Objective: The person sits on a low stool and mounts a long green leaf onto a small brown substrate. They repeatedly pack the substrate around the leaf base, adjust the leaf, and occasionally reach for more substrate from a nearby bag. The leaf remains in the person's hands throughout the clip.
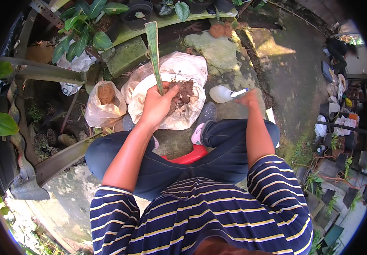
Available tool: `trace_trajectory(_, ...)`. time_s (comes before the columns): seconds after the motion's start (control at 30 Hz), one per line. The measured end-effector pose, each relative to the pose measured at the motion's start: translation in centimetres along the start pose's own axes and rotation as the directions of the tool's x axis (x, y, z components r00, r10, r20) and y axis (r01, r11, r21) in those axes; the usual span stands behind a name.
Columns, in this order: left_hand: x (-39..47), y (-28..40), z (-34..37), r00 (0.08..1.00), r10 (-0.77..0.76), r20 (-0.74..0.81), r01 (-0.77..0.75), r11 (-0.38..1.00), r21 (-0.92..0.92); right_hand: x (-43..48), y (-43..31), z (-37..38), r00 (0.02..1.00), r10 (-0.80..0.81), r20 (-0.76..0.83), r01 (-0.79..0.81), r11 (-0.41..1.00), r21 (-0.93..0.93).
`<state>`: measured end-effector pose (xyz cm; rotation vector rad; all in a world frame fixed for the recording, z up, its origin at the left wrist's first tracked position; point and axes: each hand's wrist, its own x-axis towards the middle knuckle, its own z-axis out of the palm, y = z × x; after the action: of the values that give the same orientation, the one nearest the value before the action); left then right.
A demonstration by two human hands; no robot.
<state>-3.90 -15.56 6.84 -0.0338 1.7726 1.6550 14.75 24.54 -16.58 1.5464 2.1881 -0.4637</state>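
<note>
Between the thumb and fingers of my left hand [158,103] is a snake plant cutting, its tall leaf [153,47] upright with pale edges. A clump of dark soil [183,89] is at its base, against my fingers. Beneath it lies a white woven sack [183,122], rolled open, with more soil showing inside. My right hand [249,97] is low at the right, close to the nozzle of a white spray bottle [220,94] lying on its side. Its fingers are partly hidden and blurred, so whether they touch the bottle is unclear.
A clear plastic bag [105,108] with brown fibre stands left of the sack. Potted plants [135,16] line a mossy ledge [170,22] ahead. Metal beams [59,156] cross at the left. I sit on a red stool [188,156]. A person [337,52] is at far right.
</note>
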Motion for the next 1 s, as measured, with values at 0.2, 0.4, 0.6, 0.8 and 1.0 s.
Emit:
trace_trajectory(0.2,0.8,-0.9,-0.4,0.997,-0.062,0.055,0.058,0.995,0.077,0.8,-2.0,2.7,0.984,-0.167,0.062,0.151,0.965,0.212)
trace_trajectory(0.4,1.4,-1.0,-1.9,0.999,-0.035,0.0,0.035,0.994,0.104,-5.6,-8.6,2.3,0.808,-0.194,-0.557,0.462,0.795,0.393)
trace_trajectory(0.6,3.3,-1.7,-2.0,0.995,0.045,-0.091,-0.038,0.996,0.083,-1.4,-9.8,5.3,0.511,-0.389,-0.767,0.753,0.632,0.182)
trace_trajectory(0.8,4.4,-1.1,-4.3,0.981,-0.069,-0.18,0.071,0.997,0.004,-11.0,-16.5,-2.4,0.348,-0.754,-0.558,0.933,0.223,0.281)
trace_trajectory(1.0,5.7,-2.5,-5.0,0.957,0.04,-0.286,-0.054,0.998,-0.041,-20.8,-21.6,-3.6,0.178,-0.918,-0.355,0.844,-0.043,0.534)
